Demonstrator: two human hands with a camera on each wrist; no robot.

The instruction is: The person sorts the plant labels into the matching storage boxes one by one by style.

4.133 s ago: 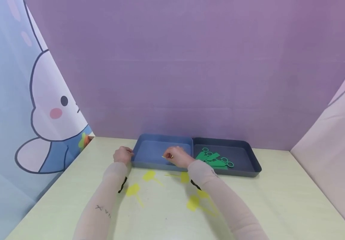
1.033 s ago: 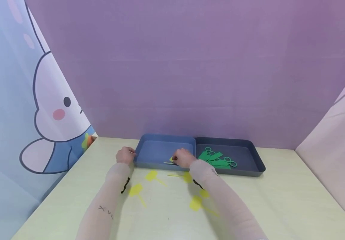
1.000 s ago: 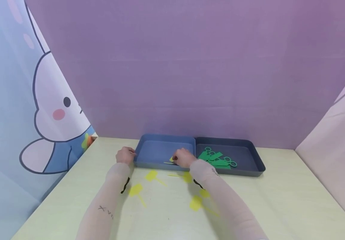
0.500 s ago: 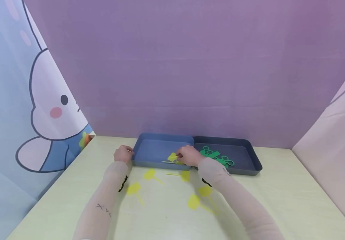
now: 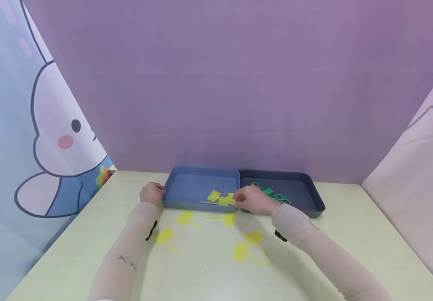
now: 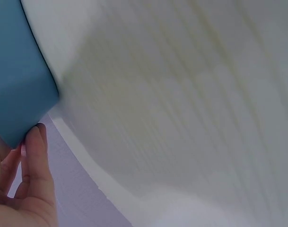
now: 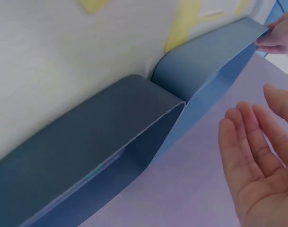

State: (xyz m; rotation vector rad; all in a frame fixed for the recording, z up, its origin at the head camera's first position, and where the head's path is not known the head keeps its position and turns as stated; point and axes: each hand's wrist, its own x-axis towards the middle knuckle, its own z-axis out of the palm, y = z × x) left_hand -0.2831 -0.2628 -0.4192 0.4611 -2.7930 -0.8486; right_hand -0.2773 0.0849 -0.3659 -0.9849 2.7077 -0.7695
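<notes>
My left hand (image 5: 151, 193) pinches the near left corner of the blue tray (image 5: 190, 186); in the left wrist view its thumb and fingers (image 6: 37, 151) meet at the rim. Several flat yellow hammer-shaped pieces (image 5: 214, 195) lie in that tray, near its front right corner. Over the seam between the blue tray and a dark grey tray (image 5: 295, 192) is my right hand (image 5: 254, 199). The right wrist view shows its palm bare, the fingers (image 7: 229, 142) bent slightly and the thumb apart, holding nothing. It partly covers the green ring-ended pieces (image 5: 269, 191) in the grey tray.
More yellow hammer-shaped pieces (image 5: 165, 235) lie spread on the pale table (image 5: 193, 280) in front of the trays. A purple cloth (image 5: 216, 83) hangs right behind the trays. A printed cloth (image 5: 5, 167) hangs at the left.
The right hand has let go of yellow pieces inside the blue tray and moved right, towards the grey tray; its fingers have opened. The left hand has kept its place at the tray corner.
</notes>
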